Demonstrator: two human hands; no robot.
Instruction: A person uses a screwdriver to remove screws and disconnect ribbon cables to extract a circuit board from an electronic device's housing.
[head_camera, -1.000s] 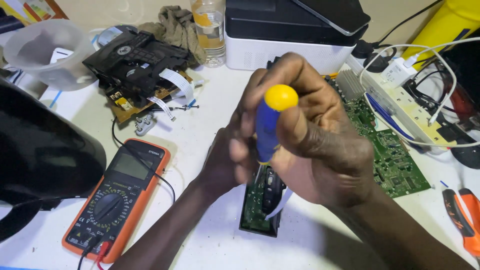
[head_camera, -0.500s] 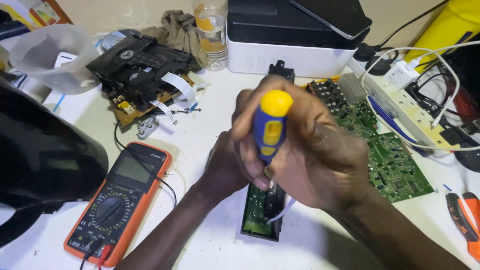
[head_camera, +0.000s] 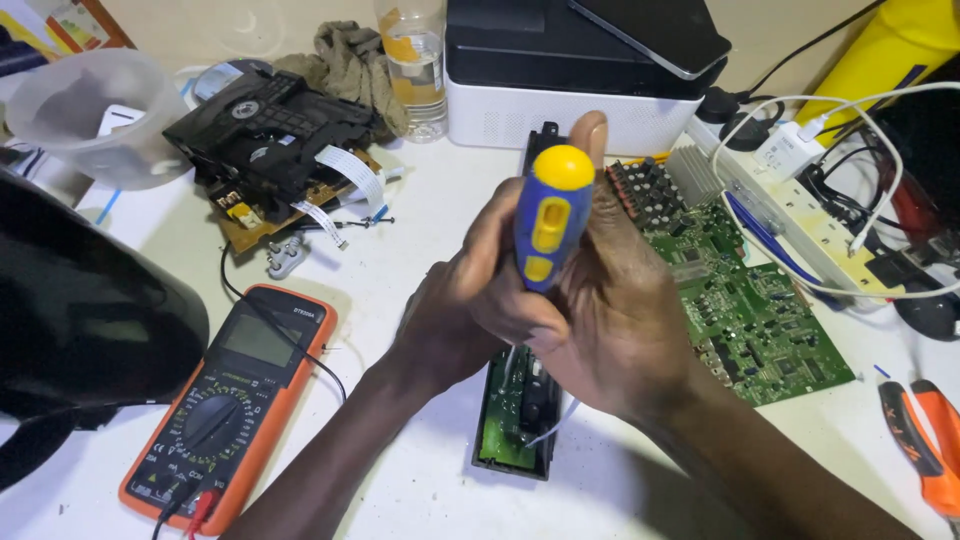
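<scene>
My right hand (head_camera: 620, 310) grips a screwdriver with a blue and yellow handle (head_camera: 548, 215), held upright with its tip hidden below my fingers. The tip points down into a narrow black module holding a small green board (head_camera: 515, 420) on the white table. My left hand (head_camera: 445, 320) rests against the module's left side, beside and partly behind my right hand; whether it grips the module is hidden.
An orange multimeter (head_camera: 235, 400) with black leads lies at the left. A large green circuit board (head_camera: 745, 300) sits to the right, a black disc drive (head_camera: 270, 135) at the back left. A white printer (head_camera: 560, 75), power strip (head_camera: 800, 215), plastic bottle (head_camera: 415, 60) and orange pliers (head_camera: 925, 445) surround the area.
The screwdriver handle has turned in my right hand and stands a little more upright. Both hands stay over the module.
</scene>
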